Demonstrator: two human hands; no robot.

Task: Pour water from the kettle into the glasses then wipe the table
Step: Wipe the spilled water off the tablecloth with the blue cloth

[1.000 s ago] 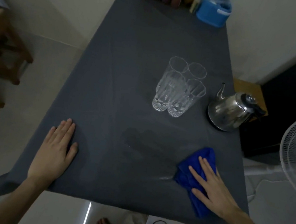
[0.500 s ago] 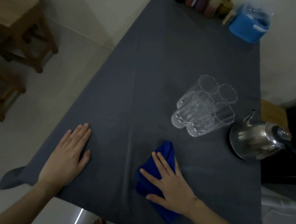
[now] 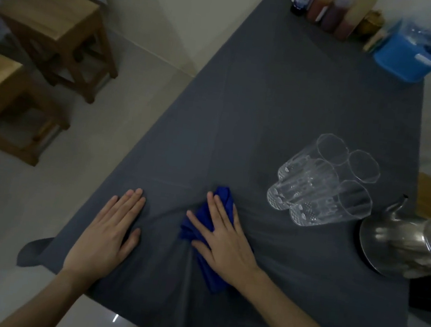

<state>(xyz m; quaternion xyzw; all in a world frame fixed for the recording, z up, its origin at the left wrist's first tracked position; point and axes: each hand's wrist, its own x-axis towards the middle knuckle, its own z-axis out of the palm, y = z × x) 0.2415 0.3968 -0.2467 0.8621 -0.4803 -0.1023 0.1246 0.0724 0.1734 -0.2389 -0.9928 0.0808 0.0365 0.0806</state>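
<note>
Underneath, grey-clothed table [image 3: 271, 102]; wooden stools [image 3: 59, 30] alongside.

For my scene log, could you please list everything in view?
Clear faceted glasses: four, transparent, right of centre.
Shiny steel kettle: one, silver, right edge.
Folded blue cloth: one, blue, near edge, under the right hand.
Covered table: one, dark grey, fills the middle.
Bottles: several, dark, reddish, pale, far end.
Blue plastic container: one, far right corner.
Wooden stools: two, brown, floor at left.
Left hand: flat on the table.
Right hand: flat, pressing the cloth.
</note>
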